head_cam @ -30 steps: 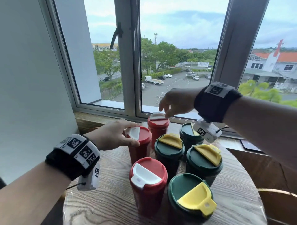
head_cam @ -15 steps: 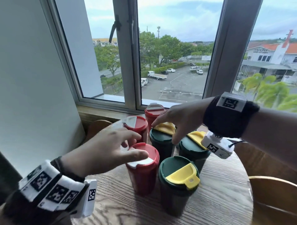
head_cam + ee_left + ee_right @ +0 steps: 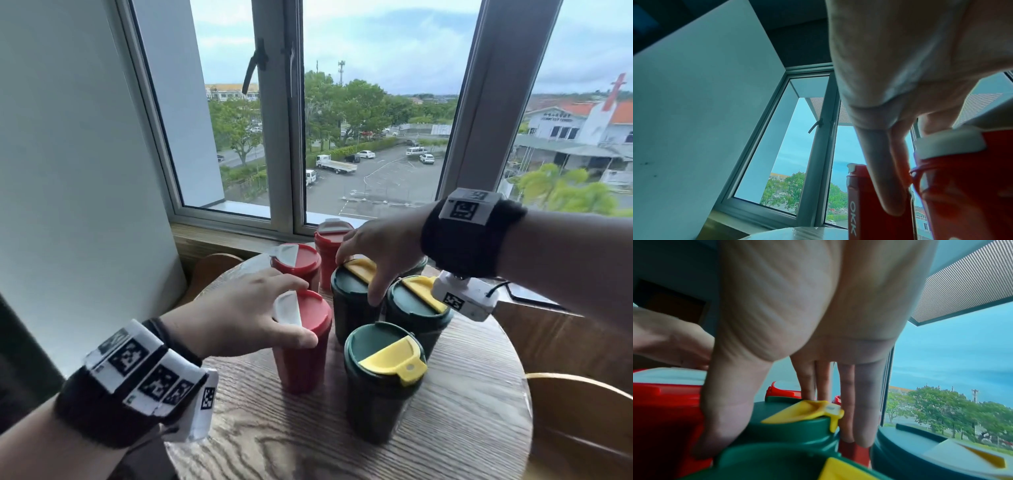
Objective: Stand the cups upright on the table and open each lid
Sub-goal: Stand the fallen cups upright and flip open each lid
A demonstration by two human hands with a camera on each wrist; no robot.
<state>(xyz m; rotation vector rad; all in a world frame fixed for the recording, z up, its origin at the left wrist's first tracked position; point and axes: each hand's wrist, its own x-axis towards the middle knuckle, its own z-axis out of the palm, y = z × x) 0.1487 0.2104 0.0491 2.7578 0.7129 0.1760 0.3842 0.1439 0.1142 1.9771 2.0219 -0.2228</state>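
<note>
A fourth green cup (image 3: 420,264) sat almost wholly hidden behind the right hand (image 3: 380,246) and wrist, only a sliver of its rim showing in the head view; the near edge of the desk (image 3: 445,428) was cut off by the frame. In the left wrist view the palm filled the upper right and the fingertips were hard to separate; the right wrist view was blurred low down. The left hand (image 3: 239,318) reached in from the near left edge, palm down, thumb against the near side of the front red cup (image 3: 303,346) and fingers curled over its far rim, gripping the lid beside its white flap (image 3: 287,308), which looked closed. The right hand came from the right edge, palm down, thumb down the near side of the middle green cup (image 3: 349,308) and fingers down its far side, grasping its lid around the yellow flap (image 3: 809,408), which stood slightly raised at the tab in the right wrist view. All visible cups stood upright, clustered from the desk's centre toward its far edge by the window: two more red cups (image 3: 297,263) with white flaps behind, one green cup (image 3: 416,315) just right of the held one, and another green cup (image 3: 382,380) nearest the camera, its yellow flap lying flat.
</note>
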